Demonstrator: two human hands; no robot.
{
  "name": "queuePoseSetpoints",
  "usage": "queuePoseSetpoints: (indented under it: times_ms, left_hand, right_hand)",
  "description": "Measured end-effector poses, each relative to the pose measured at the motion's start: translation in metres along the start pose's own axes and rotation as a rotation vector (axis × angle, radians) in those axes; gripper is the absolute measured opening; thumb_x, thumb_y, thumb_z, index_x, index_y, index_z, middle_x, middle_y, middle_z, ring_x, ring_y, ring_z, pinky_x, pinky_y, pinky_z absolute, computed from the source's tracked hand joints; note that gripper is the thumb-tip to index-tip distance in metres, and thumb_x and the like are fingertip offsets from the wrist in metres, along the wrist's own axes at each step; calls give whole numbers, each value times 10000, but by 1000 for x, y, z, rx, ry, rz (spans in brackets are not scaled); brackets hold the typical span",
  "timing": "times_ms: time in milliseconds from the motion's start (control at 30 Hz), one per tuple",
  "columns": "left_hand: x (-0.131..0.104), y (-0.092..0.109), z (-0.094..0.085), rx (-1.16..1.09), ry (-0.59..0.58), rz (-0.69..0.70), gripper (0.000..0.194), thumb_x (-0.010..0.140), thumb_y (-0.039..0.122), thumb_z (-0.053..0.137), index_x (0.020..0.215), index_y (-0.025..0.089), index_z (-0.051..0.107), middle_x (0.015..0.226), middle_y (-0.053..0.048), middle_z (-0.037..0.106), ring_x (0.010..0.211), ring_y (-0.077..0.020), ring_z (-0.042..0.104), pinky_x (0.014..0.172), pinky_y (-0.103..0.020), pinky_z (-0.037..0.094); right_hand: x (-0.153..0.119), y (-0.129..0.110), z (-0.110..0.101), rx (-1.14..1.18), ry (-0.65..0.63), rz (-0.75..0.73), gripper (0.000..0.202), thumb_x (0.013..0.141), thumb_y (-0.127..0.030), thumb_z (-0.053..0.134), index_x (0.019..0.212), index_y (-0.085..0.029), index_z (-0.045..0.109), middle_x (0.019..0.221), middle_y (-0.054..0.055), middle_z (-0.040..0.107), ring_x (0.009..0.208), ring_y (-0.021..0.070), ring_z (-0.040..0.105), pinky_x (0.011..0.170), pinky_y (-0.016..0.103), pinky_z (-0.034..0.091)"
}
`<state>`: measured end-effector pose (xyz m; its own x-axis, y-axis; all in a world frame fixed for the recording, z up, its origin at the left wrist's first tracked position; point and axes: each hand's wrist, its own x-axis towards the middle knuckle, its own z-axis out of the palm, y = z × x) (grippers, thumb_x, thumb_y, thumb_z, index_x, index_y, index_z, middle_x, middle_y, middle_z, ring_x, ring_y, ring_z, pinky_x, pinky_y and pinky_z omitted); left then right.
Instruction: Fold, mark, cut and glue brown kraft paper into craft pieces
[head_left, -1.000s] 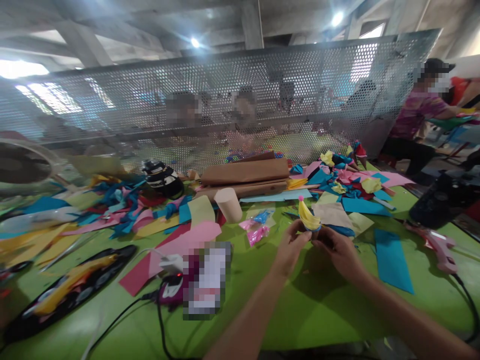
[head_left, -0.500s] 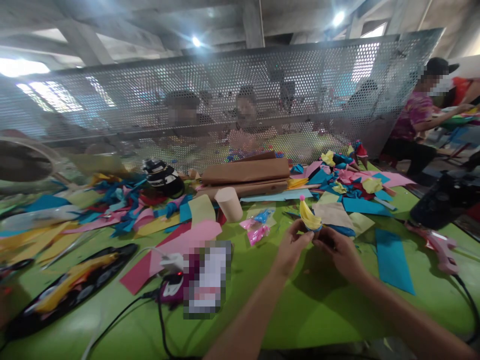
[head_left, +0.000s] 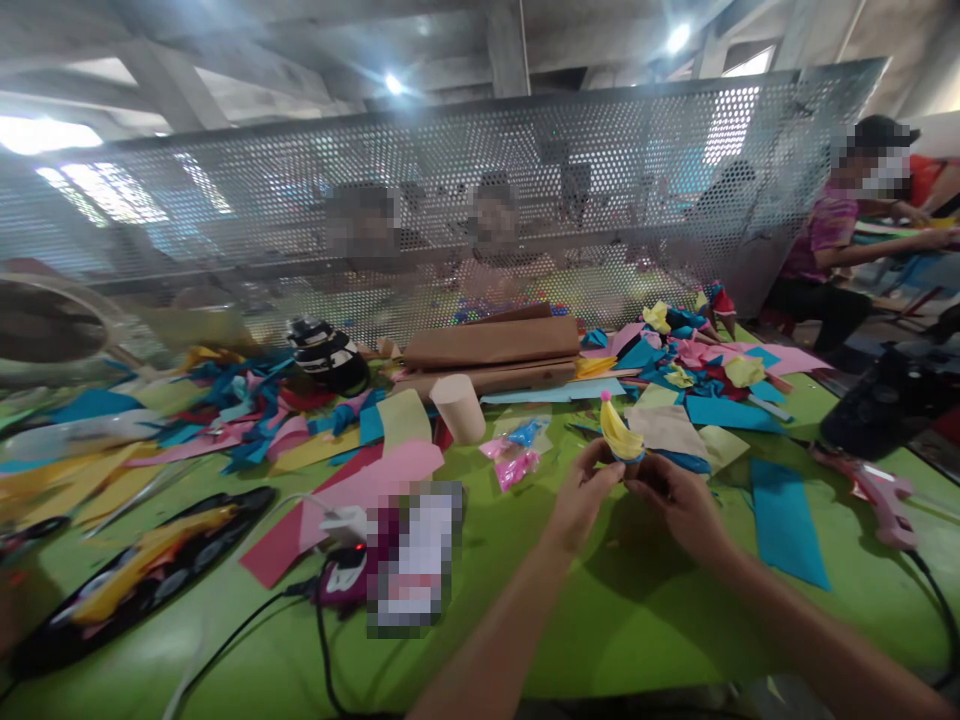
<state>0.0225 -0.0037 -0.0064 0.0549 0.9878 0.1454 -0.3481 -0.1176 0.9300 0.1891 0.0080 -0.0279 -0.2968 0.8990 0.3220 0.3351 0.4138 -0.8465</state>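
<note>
Between my two hands, above the green table (head_left: 592, 640), stands a small paper ice cream cone (head_left: 622, 437) with a yellow twisted top, a pink ball at its tip and a blue band below. My left hand (head_left: 587, 490) grips it from the left, thumb at the band. From the right, the closed fingers of my right hand (head_left: 679, 497) hold its lower part, which they mostly hide. Just behind lie a beige paper sheet (head_left: 666, 430) and blue paper. Small plastic bags (head_left: 516, 455) with pink and blue bits lie to the left.
A pink glue gun (head_left: 885, 500) with a cord lies at the right, near a blue paper strip (head_left: 789, 525). A pixelated phone (head_left: 416, 560), a power strip (head_left: 345, 578) and a black tray (head_left: 142, 580) are at the left. Behind stand a paper roll (head_left: 457, 408) and a perforated metal screen (head_left: 450, 200).
My hands and the paper cone have hardly moved. At the far right, a seated person has shifted their arms.
</note>
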Motion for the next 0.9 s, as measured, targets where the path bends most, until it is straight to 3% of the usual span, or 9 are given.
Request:
queuePoseSetpoints:
  times_ms: [633, 900]
  left_hand:
    - [-1, -1, 0, 22, 24, -3, 246, 788, 305, 695, 987, 167, 737, 961, -58, 726, 908, -204, 619, 885, -335, 473]
    - [-1, 0, -1, 14, -25, 10, 250, 800, 297, 684, 1006, 163, 729, 975, -65, 723, 919, -203, 619, 884, -328, 471]
  right_hand:
    - [0, 1, 1, -16, 0, 17, 163, 930, -354, 625, 976, -210, 686, 873, 39, 730, 769, 205, 654, 693, 283, 489]
    - [1, 3, 1, 2, -4, 5, 179, 940, -371, 621, 983, -209, 682, 886, 36, 730, 780, 201, 656, 694, 278, 485]
